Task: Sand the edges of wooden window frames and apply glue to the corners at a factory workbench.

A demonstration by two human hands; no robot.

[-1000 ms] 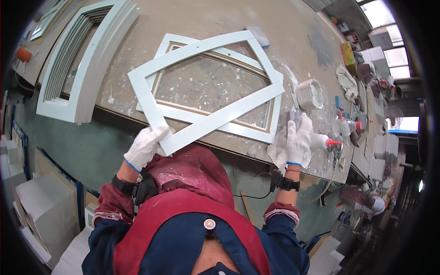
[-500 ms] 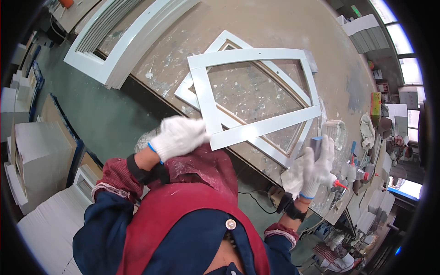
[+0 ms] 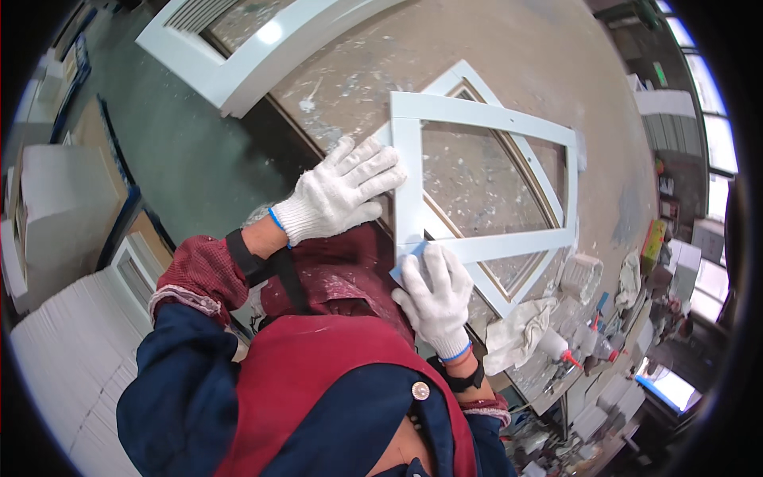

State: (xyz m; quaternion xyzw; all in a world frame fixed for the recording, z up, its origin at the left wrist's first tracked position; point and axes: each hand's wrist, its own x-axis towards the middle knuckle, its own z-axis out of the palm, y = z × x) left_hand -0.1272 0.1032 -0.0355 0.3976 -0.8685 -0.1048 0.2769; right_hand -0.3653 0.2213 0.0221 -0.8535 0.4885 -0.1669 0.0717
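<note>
A white window-like frame (image 3: 407, 171) lies crosswise on top of a second white frame (image 3: 505, 302) on the workbench. My left hand (image 3: 342, 189), in a white knit glove, is open with its fingers spread; the fingertips reach the left side of the upper frame. My right hand (image 3: 437, 298), gloved alike, is closed on a blue sanding block (image 3: 407, 261). The block rests at the upper frame's near left corner, partly covered by my fingers.
White frames (image 3: 294, 44) are stacked at the bench's far left. To the right lie a crumpled white cloth (image 3: 520, 330), a clear plastic container (image 3: 582, 275) and a white squeeze bottle (image 3: 554, 345) with a red nozzle. White panels (image 3: 71, 366) are piled at my left.
My right hand has brought the block leftward from beside the cloth to the upper frame's near corner. My left hand has loosened from that corner, spread its fingers and moved farther up.
</note>
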